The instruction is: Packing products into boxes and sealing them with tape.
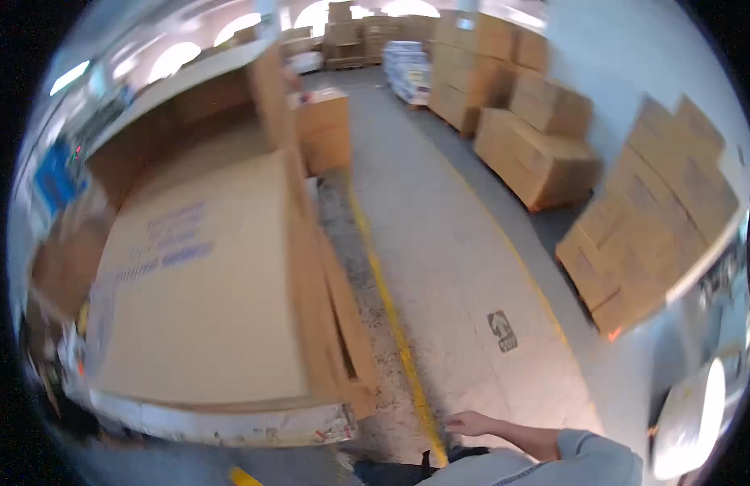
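My right hand [469, 423] hangs low beside my body, over the yellow floor line, with the pale sleeve [593, 458] behind it. Its fingers look loosely apart though slightly blurred, and I see nothing in them. Nearest to it on the left is a big stack of flat cardboard sheets [205, 324], with blurred blue print on top. The stack lies on a low platform with a scuffed white edge [229, 427]. My left hand is out of view.
A grey walkway [439, 219] with yellow side lines [383, 300] and a floor arrow sign [502, 330] runs ahead. Stacked cartons [650, 219] line its right side. A large open carton [269, 105] and another carton [325, 130] stand on the left. White bundles [407, 73] sit farther off.
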### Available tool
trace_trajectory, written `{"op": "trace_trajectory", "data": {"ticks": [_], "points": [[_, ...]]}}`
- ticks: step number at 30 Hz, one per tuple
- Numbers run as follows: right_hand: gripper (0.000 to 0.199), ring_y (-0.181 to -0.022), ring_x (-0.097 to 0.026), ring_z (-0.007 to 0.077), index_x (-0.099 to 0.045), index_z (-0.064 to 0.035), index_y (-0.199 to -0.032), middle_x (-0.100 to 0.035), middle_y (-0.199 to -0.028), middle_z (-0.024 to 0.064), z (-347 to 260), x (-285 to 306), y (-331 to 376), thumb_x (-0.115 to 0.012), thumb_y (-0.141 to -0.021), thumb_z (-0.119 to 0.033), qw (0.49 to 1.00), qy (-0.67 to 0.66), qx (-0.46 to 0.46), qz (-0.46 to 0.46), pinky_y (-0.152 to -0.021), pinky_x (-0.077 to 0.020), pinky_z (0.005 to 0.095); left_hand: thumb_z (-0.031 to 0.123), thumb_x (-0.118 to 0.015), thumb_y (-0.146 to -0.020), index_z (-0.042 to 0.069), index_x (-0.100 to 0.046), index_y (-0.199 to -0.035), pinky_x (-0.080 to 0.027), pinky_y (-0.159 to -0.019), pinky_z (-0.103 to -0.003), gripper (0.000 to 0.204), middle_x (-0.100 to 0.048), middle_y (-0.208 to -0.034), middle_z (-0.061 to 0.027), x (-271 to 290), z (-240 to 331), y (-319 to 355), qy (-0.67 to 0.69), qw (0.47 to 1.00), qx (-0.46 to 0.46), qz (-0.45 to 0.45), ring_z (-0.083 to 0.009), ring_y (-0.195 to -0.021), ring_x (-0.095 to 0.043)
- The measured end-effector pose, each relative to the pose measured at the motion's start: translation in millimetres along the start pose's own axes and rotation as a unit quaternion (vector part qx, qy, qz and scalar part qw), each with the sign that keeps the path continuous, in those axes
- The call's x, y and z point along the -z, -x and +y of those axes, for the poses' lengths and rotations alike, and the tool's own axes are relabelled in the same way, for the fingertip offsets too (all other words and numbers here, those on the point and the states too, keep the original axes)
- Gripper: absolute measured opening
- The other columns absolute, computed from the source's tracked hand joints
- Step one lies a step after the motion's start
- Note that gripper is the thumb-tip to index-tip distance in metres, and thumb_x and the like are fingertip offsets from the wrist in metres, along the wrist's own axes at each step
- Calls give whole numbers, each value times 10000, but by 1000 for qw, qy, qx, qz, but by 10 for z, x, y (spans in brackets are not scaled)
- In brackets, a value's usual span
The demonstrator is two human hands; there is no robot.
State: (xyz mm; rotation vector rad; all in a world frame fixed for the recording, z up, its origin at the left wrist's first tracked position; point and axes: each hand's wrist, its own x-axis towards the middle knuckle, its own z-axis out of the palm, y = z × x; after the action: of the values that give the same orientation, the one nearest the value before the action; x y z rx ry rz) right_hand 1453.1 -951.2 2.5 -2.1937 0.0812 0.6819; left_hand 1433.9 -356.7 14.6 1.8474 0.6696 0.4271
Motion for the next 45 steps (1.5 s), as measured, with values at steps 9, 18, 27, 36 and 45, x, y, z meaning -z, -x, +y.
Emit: {"op": "trace_trajectory", "data": {"ticks": [9, 18, 27, 36, 45], "points": [[555, -1037, -631, 152, -608, -122, -1251, -656, -1209, 41, 264, 308, 84, -496, -963, -583, 836, -485, -71, -248, -822, -517, 331, 675, -399, -939, 105, -325, -1493, -356, -1080, -491, 798, -503, -1388, -111, -2470, 2058, 2816, 245, 898, 219, -291, -250, -1299, -442], [377, -713, -507, 124, -573, -152, -1116, -570, -910, 11, 319, 2169, 81, -539, -976, -500, 581, -806, 58, -96, -576, -416, 247, 506, -546, -938, 143, -585, -1226, -511, -763, -486, 465, -609, -1015, -22, -4831, 3448, 3288, 493, 633, 487, -345, -230, -869, -570], [566, -1272, -485, 205, -369, -48, -1453, -470, -1421, 92, 1435, 3559, -1209, -589, -937, -124, 717, -670, 48, 185, -1038, -438, 357, 452, -559, -979, 64, -583, -1168, -509, -725, -314, 432, -659, -971, -69, -6768, 1658, 2098, 152, 743, 232, -609, -176, -830, -620], [781, -940, -650, 178, -400, 40, -1414, -650, -1115, 95, 2085, 4808, -2092, -793, -758, -116, 945, -193, -145, 222, -816, -543, 317, 283, -698, -821, -67, -207, -1491, -202, -1159, -550, 901, -233, -1514, -340, -7049, 233, -229, -437, 899, -17, -11, -513, -1414, -179], [869, -943, -679, 260, -398, -74, -1457, -674, -1096, 186, 2713, 5319, -3205, -814, -721, -275, 985, 59, -163, 26, -842, -537, 375, 303, -690, -829, -28, -86, -1536, -108, -1193, -531, 987, -12, -1597, -272, -7299, 408, -407, -523, 829, 191, -50, -444, -1479, -24]]}}
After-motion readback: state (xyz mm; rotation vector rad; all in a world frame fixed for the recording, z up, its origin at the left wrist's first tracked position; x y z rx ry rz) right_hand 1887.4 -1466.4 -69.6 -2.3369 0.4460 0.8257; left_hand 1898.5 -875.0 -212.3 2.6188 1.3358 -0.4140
